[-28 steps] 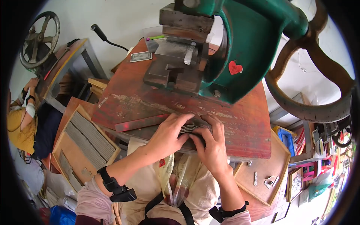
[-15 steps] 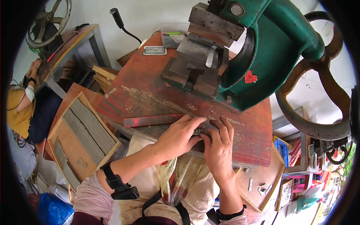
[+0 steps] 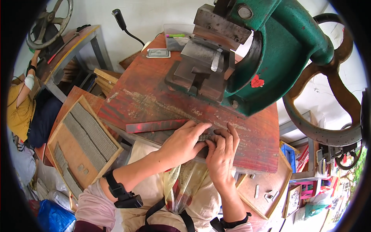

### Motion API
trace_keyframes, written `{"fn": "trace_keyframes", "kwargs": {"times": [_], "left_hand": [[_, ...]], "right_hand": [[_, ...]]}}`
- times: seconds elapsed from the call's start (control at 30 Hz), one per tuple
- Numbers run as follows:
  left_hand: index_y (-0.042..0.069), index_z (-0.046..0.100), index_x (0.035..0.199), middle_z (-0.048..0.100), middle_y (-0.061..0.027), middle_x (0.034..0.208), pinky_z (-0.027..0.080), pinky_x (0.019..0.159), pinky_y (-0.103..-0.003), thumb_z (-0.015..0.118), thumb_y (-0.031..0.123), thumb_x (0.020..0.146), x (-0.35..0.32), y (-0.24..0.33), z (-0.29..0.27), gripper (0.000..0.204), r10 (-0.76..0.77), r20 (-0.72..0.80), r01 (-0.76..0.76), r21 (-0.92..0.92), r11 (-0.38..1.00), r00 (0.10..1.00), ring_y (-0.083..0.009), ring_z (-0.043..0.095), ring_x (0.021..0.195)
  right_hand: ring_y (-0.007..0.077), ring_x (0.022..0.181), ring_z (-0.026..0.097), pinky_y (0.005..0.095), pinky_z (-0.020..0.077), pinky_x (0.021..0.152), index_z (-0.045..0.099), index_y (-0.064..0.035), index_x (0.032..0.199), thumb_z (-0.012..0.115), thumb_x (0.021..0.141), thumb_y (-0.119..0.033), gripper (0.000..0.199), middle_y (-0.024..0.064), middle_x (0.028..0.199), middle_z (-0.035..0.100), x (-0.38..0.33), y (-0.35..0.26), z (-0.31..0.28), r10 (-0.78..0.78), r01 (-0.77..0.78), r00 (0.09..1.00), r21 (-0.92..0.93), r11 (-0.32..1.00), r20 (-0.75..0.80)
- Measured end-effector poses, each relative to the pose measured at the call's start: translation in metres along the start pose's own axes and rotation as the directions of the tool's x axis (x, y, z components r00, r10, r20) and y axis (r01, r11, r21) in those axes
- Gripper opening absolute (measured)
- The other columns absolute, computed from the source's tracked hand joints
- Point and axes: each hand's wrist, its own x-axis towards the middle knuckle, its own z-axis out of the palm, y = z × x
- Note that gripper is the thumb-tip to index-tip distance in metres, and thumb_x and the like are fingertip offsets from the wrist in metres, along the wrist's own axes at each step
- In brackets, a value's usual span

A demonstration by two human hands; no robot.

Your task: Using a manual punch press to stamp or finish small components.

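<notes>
Near the front edge of the wooden table, my left hand [image 3: 184,140] and my right hand [image 3: 221,151] meet around a small stack of thin grey metal pieces [image 3: 203,137]. Left fingers and thumb close on its left end, while the curled right fingers press against its other end. Much of the stack is hidden behind my fingers. Beside my left hand lies a flat red bar [image 3: 154,126] on the tabletop. Beyond my hands stands a green hand press [image 3: 286,58] with a steel die block [image 3: 199,71] at its base.
A wooden tray [image 3: 83,145] of rowed grey metal pieces sits at left; another tray [image 3: 247,191] with a few small parts is at lower right. The press's large handwheel [image 3: 305,127] juts out at right. Far left, a person [image 3: 21,104] reaches toward another wheel [image 3: 50,19].
My right hand has shifted slightly left and its fingers have curled more over the stack. My left hand keeps its hold. The other person's arm has risen toward the wheel.
</notes>
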Motion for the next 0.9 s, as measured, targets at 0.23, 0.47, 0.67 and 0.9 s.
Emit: {"fn": "trace_keyframes", "kwargs": {"times": [0.23,0.47,0.67,0.9], "left_hand": [[0.002,0.052,0.119,0.058,-0.0178,0.105,0.05,0.08,-0.041,0.072,0.005,0.073,-0.001,0.002,-0.001,0.051,-0.028,0.03,0.027,0.022,0.999,0.999,-0.0363,0.058,0.096],[0.002,0.052,0.119,0.058,-0.0173,0.104,0.05,0.079,-0.04,0.072,0.006,0.073,0.001,0.004,-0.004,0.05,-0.011,0.031,0.011,0.004,1.0,0.999,-0.035,0.059,0.094],[-0.001,0.048,0.12,0.062,-0.0176,0.097,0.048,0.081,-0.04,0.066,0.007,0.078,0.004,0.004,-0.005,0.047,0.056,0.067,-0.061,0.07,0.996,0.996,-0.0327,0.056,0.096],[0.004,0.053,0.122,0.059,-0.0159,0.104,0.05,0.08,-0.038,0.073,0.009,0.074,0.003,-0.004,-0.006,0.053,0.039,0.081,-0.036,-0.032,0.999,0.996,-0.0324,0.058,0.097]], "right_hand": [[0.0411,0.117,0.045,0.0497,0.04,0.095,0.055,0.0017,0.093,0.066,0.075,0.002,0.021,0.0165,0.106,0.054,-0.002,0.0,-0.004,0.036,-0.035,0.999,0.039,0.999,-0.028],[0.0383,0.115,0.049,0.0461,0.0409,0.095,0.061,-0.0004,0.092,0.065,0.078,0.0,0.014,0.0135,0.1,0.06,-0.002,0.008,-0.021,0.106,-0.101,0.994,0.129,0.987,-0.037],[0.0392,0.113,0.05,0.0461,0.0414,0.095,0.058,0.0014,0.108,0.069,0.075,-0.001,0.035,0.0189,0.106,0.059,0.004,0.012,-0.026,0.071,-0.085,0.995,0.198,0.977,0.074],[0.0364,0.107,0.053,0.0428,0.044,0.092,0.055,0.0017,0.113,0.07,0.074,-0.002,0.042,0.0181,0.105,0.06,0.0,0.018,-0.023,0.094,-0.132,0.982,0.245,0.961,0.161]]}}
